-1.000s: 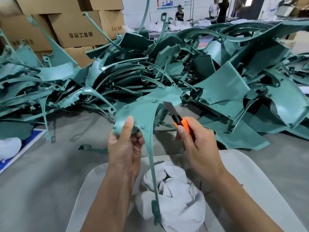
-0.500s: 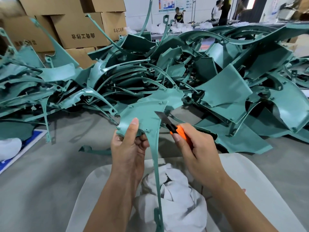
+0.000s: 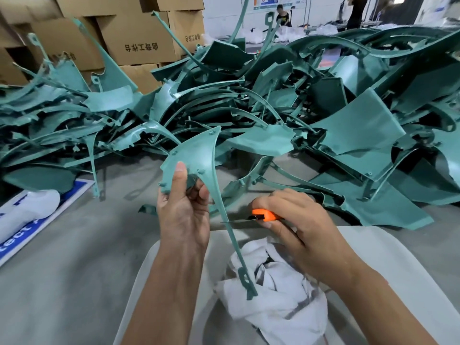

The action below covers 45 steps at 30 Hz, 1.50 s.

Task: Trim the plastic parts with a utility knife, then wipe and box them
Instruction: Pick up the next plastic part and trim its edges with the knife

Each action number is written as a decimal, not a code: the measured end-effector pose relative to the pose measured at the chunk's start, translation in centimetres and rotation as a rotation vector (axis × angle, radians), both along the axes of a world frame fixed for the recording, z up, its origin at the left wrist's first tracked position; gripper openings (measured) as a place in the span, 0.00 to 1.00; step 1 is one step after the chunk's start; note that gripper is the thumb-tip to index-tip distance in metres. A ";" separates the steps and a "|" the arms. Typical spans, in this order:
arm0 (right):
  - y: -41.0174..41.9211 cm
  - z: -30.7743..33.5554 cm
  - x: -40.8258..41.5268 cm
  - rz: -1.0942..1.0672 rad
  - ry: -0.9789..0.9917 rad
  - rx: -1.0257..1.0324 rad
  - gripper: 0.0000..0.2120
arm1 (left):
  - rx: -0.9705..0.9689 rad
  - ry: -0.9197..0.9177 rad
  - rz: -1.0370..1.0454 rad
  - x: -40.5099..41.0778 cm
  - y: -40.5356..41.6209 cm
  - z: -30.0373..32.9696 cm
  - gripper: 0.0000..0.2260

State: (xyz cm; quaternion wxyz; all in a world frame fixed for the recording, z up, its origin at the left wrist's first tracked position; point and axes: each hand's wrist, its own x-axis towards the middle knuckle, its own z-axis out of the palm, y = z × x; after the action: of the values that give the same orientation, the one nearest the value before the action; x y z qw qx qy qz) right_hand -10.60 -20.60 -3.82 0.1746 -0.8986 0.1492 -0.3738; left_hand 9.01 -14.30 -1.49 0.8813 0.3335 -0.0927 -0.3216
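I have the green plastic part (image 3: pixel 196 155) up in front of me, my left hand (image 3: pixel 183 210) clenched on its broad upper end with the thumb pressed flat against the face, and its thin strip running down so the lower tab rests on the white cloth (image 3: pixel 281 295) in my lap. My right hand (image 3: pixel 296 220) is wrapped tight round the orange utility knife (image 3: pixel 265 215). A second ago the blade was pointing up toward the wide section near the top; now I have dropped it and laid it nearly level, with the tip meeting the edge of the thin strip about halfway down. The part itself has also tipped, its broad end now leaning further from me. I read that as the trimming having moved on from the upper edge to the strip, so this part is still in the cutting step, with wiping and boxing yet to come. The pile of untrimmed parts (image 3: pixel 348 135) covers the table (image 3: pixel 74 245) beyond, cardboard boxes (image 3: pixel 139 41) stacked behind it.
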 end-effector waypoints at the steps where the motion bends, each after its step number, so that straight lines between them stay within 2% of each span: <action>1: -0.1 -0.1 0.0 -0.002 0.009 -0.015 0.10 | 0.002 0.011 0.014 0.1 0.0 0.0 0.25; 5: -0.2 0.0 -0.2 0.011 0.016 -0.057 0.13 | -0.010 0.039 0.058 0.5 0.1 0.2 0.17; 12: 0.1 0.1 -0.4 0.018 0.078 -0.108 0.18 | -0.111 0.123 0.122 3.0 1.2 1.6 0.08; 19: 0.3 0.3 -0.8 0.002 0.111 -0.122 0.17 | -0.184 0.191 0.176 3.7 1.7 1.9 0.07; 24: 0.3 0.1 -1.0 0.008 0.123 -0.172 0.15 | -0.245 0.344 0.226 5.2 2.7 2.1 0.08; 26: 0.1 0.1 -1.2 -0.001 0.026 -0.096 0.13 | -0.254 0.367 0.224 5.4 3.1 2.0 0.11; 28: 0.0 0.3 -1.4 -0.072 -0.172 0.021 0.08 | -0.243 0.376 0.206 5.1 3.4 1.8 0.11; 30: 0.1 0.4 -1.6 -0.078 -0.403 0.281 0.06 | -0.216 0.372 0.166 4.3 3.2 1.9 0.11; 32: 0.4 0.7 -1.8 0.017 -0.574 0.584 0.16 | -0.206 0.369 0.090 3.1 2.5 2.1 0.09; 33: 0.4 0.8 -1.9 0.046 -0.595 0.660 0.21 | -0.203 0.360 0.041 2.4 2.2 2.2 0.06; 35: 0.4 0.9 -2.0 0.067 -0.552 0.710 0.28 | -0.176 0.332 -0.029 0.8 1.4 2.2 0.04; 37: 0.3 0.9 -2.1 0.097 -0.522 0.765 0.30 | -0.128 0.319 -0.061 -0.6 0.7 2.1 0.04; 38: 0.3 0.8 -2.2 0.108 -0.507 0.797 0.29 | -0.113 0.326 -0.064 -1.2 0.3 2.0 0.05; 39: 0.3 0.8 -2.3 0.105 -0.484 0.824 0.27 | -0.101 0.331 -0.067 -1.6 0.0 1.9 0.11; 42: 0.4 0.8 -2.4 -0.012 -0.453 0.841 0.17 | -0.122 0.276 -0.166 -1.5 -0.3 1.1 0.42; 43: 0.3 0.9 -2.3 -0.048 -0.472 0.849 0.14 | -0.166 0.184 -0.260 -1.3 -0.2 1.1 0.48; 45: 0.1 1.1 -2.2 -0.042 -0.550 0.940 0.11 | -0.230 -0.079 -0.434 -1.0 0.3 1.2 0.51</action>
State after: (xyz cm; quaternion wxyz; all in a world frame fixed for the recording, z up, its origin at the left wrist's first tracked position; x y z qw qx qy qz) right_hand -12.78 -20.52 -2.76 0.5828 -0.5896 0.2670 -0.4914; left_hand 8.03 -14.03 -0.31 0.8195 0.2155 -0.2325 -0.4774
